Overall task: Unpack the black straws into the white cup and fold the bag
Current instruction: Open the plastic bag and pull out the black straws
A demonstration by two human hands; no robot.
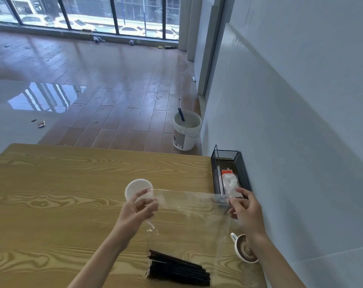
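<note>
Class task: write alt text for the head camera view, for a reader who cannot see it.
Two bare hands, left hand and right hand, hold a clear plastic bag stretched open above a wooden table; black straws lie bunched at its bottom. A white cup stands behind the left hand.

- one white cup [138, 190]
- one clear bag [189, 217]
- one bundle of black straws [179, 269], number unclear
- one coffee mug [245, 251]
- one mesh tray [244, 173]
- one bucket [187, 130]
- two hands: left [138, 210], right [246, 210]
</note>
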